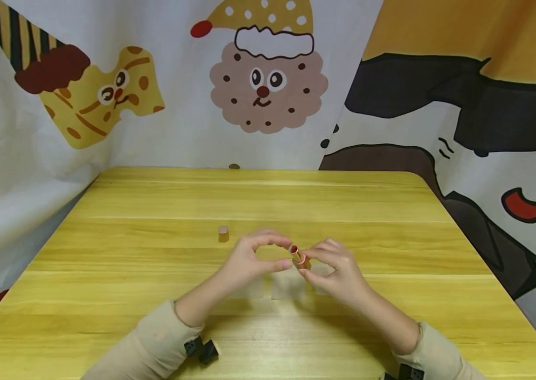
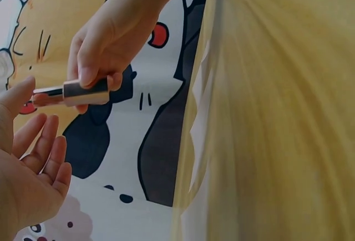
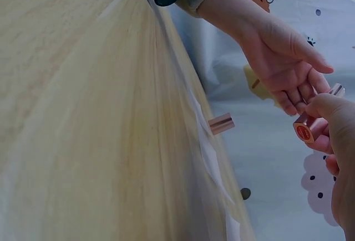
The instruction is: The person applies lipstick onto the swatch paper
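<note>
While the right hand [image 1: 341, 272] pinches the lower part of the one lipstick [image 1: 301, 259] between thumb and fingers, I see the left hand [image 1: 251, 258] just left of the lipstick, its thumb and forefinger spread to either side of the narrow end. Those left fingers are loose and grasp nothing; from out here I cannot tell whether a fingertip touches the metal. The lipstick is held above the worktop [image 1: 153, 253], uncapped and tilted, its open end leaning left with a bit of red showing at the tip. On its base, the right wrist camera gives me one red label [image 3: 304, 133].

One cap [image 1: 223, 234] stands upright on the worktop, left of the lipstick and farther from the person, well apart from it. I count three pale squares [image 1: 288, 285] (faint-edged, so I go carefully), lying in a row on the worktop nearer the person than the lipstick; the rightmost is partly behind the right hand.

Two beige sleeves [image 1: 153, 327] run in from the near side of the lipstick, each with black gear [image 1: 208, 352] at the cuff. Far beyond the lipstick hangs a cartoon-printed cloth [image 1: 177, 142], with one cookie face [image 1: 268, 105] wearing a spotted hat.
</note>
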The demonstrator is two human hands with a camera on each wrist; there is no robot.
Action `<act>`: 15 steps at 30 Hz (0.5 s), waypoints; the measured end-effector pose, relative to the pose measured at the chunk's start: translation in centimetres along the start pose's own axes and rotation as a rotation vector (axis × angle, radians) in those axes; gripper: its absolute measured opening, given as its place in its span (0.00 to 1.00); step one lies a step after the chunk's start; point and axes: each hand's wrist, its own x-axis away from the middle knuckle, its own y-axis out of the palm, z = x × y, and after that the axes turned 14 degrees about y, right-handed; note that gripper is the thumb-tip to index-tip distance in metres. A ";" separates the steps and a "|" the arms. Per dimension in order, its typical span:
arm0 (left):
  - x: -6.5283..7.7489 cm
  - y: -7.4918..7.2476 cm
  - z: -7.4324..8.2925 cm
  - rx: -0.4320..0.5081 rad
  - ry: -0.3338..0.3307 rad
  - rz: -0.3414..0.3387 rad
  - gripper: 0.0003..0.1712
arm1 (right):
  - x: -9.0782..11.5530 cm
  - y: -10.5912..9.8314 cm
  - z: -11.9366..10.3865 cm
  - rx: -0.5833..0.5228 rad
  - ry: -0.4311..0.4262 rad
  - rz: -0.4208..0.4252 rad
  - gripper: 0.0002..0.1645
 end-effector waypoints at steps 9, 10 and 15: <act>-0.2 0.6 2.5 0.000 -0.024 0.026 0.17 | 0.1 0.3 -0.4 0.003 0.010 -0.011 0.18; -0.2 0.6 2.9 0.005 -0.024 0.029 0.16 | 0.1 0.4 -0.4 0.003 0.006 -0.011 0.19; -0.3 0.8 3.6 0.021 -0.014 0.046 0.13 | 0.3 0.5 -0.5 -0.002 0.009 -0.020 0.18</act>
